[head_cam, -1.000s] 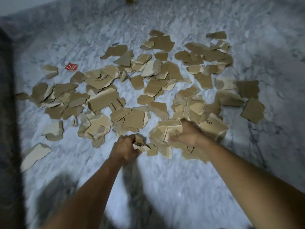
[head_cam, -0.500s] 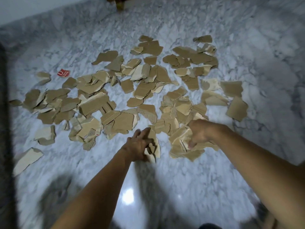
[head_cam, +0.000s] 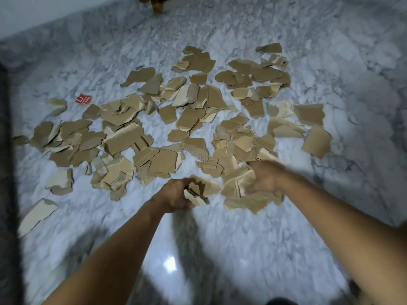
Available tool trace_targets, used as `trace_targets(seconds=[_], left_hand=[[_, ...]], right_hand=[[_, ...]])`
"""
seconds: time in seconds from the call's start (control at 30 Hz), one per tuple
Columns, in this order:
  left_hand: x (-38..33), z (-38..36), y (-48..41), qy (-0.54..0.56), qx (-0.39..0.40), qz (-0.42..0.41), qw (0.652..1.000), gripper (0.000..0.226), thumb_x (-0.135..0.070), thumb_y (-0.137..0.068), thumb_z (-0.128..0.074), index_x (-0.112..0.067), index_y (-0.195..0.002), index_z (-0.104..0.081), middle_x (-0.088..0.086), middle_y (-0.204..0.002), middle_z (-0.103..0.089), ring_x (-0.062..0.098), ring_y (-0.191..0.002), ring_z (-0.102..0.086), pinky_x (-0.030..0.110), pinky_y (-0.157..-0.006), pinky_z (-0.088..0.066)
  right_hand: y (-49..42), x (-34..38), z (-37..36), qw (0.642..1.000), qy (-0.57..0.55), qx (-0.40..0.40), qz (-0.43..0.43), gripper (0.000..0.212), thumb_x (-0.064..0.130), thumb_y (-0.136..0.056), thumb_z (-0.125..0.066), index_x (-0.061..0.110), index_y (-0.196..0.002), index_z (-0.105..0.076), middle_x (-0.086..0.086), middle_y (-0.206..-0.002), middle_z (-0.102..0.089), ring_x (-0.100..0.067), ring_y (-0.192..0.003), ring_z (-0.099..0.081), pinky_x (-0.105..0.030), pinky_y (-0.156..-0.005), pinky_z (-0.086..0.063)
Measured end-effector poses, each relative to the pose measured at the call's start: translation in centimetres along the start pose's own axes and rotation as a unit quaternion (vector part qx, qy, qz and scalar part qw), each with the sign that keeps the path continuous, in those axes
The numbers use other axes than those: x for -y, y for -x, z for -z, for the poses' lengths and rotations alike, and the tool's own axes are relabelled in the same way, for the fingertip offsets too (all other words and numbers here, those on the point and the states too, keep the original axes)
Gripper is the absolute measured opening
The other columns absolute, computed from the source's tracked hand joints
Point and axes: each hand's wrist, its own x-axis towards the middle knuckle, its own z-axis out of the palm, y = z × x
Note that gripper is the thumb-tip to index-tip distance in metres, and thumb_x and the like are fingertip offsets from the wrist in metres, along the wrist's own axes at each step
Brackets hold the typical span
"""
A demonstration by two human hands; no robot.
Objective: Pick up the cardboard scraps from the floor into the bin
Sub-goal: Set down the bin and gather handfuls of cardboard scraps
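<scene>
Many torn brown cardboard scraps (head_cam: pixel 123 139) lie spread over the white marble floor (head_cam: pixel 231 249). My left hand (head_cam: pixel 174 197) is closed around a small bunch of scraps (head_cam: pixel 198 191) at the near edge of the spread. My right hand (head_cam: pixel 263 179) grips a bigger bundle of scraps (head_cam: pixel 240 194), some hanging below the fingers. Both hands sit close together, just above the floor. No bin is in view.
A small red printed piece (head_cam: pixel 83 99) lies at the left of the spread. A lone pale scrap (head_cam: pixel 36 214) rests near the dark strip along the left edge (head_cam: pixel 6 194). A wooden furniture leg (head_cam: pixel 157 5) stands at the top. A light glare shines on the floor between my arms.
My left hand, with fingers spread half a second ago, has closed on scraps. The right hand keeps its bundle and has drawn slightly toward the left hand. The view has shifted a little.
</scene>
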Motion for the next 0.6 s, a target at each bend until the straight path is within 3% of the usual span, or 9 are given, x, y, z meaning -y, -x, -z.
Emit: trace_targets(seconds=[0.07, 0.1, 0.17, 0.23, 0.37, 0.5, 0.6], left_hand=[[-0.4, 0.5, -0.6, -0.003, 0.008, -0.012, 1.000, 0.052, -0.038, -0.060, -0.079, -0.039, -0.109, -0.061, -0.003, -0.104, -0.067, 0.021, -0.104, -0.062, 0.034, -0.086, -0.052], [-0.7, 0.5, -0.9, -0.025, 0.015, -0.015, 0.999, 0.057, -0.046, -0.058, -0.077, -0.040, -0.111, -0.059, 0.000, -0.114, -0.061, 0.023, -0.115, -0.055, 0.037, -0.094, -0.048], [-1.5, -0.3, -1.4, -0.104, 0.022, 0.004, 0.994, 0.069, -0.055, -0.059, -0.075, -0.038, -0.123, -0.055, 0.003, -0.144, -0.036, 0.030, -0.137, -0.030, 0.047, -0.106, -0.040], [-1.7, -1.2, -1.8, -0.140, 0.014, 0.027, 0.990, 0.076, -0.048, -0.065, -0.079, -0.035, -0.134, -0.049, -0.003, -0.155, -0.017, 0.032, -0.141, -0.017, 0.051, -0.104, -0.041], [-1.2, -1.1, -3.0, -0.152, 0.006, 0.006, 0.988, 0.083, -0.050, -0.063, -0.079, -0.037, -0.138, -0.044, 0.000, -0.145, -0.032, 0.031, -0.132, -0.038, 0.042, -0.105, -0.040], [-1.5, -1.1, -2.9, -0.120, 0.000, 0.015, 0.993, 0.076, -0.048, -0.064, -0.078, -0.034, -0.128, -0.040, 0.002, -0.124, -0.058, 0.028, -0.110, -0.056, 0.042, -0.087, -0.051], [-1.4, -1.2, -2.9, -0.082, -0.007, 0.012, 0.997, 0.084, -0.046, -0.058, -0.081, -0.038, -0.127, -0.033, 0.003, -0.116, -0.061, 0.028, -0.103, -0.061, 0.044, -0.084, -0.055]], right_hand=[[-0.3, -0.4, 2.3, 0.999, -0.007, -0.032, -0.004, 0.100, 0.037, -0.068, -0.090, 0.020, -0.151, -0.037, -0.007, -0.146, -0.053, -0.029, -0.129, -0.053, -0.034, -0.102, -0.047], [-0.4, -0.7, 3.3, 0.999, 0.000, -0.045, -0.004, 0.102, 0.037, -0.068, -0.090, 0.018, -0.152, -0.035, -0.008, -0.149, -0.049, -0.030, -0.133, -0.050, -0.037, -0.106, -0.044], [-0.6, -1.1, 4.7, 0.998, 0.024, -0.058, -0.007, 0.103, 0.038, -0.067, -0.091, 0.017, -0.151, -0.036, -0.009, -0.150, -0.048, -0.030, -0.134, -0.048, -0.038, -0.106, -0.044], [-0.7, -1.6, 5.5, 0.997, 0.050, -0.056, -0.020, 0.094, 0.037, -0.067, -0.091, 0.015, -0.145, -0.044, -0.011, -0.142, -0.054, -0.030, -0.127, -0.053, -0.037, -0.100, -0.048], [-1.2, -2.0, 5.9, 0.994, 0.099, -0.028, -0.026, 0.080, 0.034, -0.065, -0.091, 0.013, -0.133, -0.055, -0.009, -0.126, -0.063, -0.028, -0.112, -0.061, -0.039, -0.092, -0.054], [-1.8, -1.9, 4.6, 0.982, 0.186, -0.011, -0.012, 0.090, 0.040, -0.064, -0.090, 0.022, -0.143, -0.050, -0.001, -0.143, -0.044, -0.028, -0.131, -0.046, -0.043, -0.102, -0.044], [-2.5, -2.4, 3.3, 0.987, 0.156, -0.022, -0.039, 0.093, 0.034, -0.068, -0.088, 0.029, -0.149, -0.042, -0.003, -0.153, -0.029, -0.032, -0.141, -0.031, -0.045, -0.107, -0.039]])
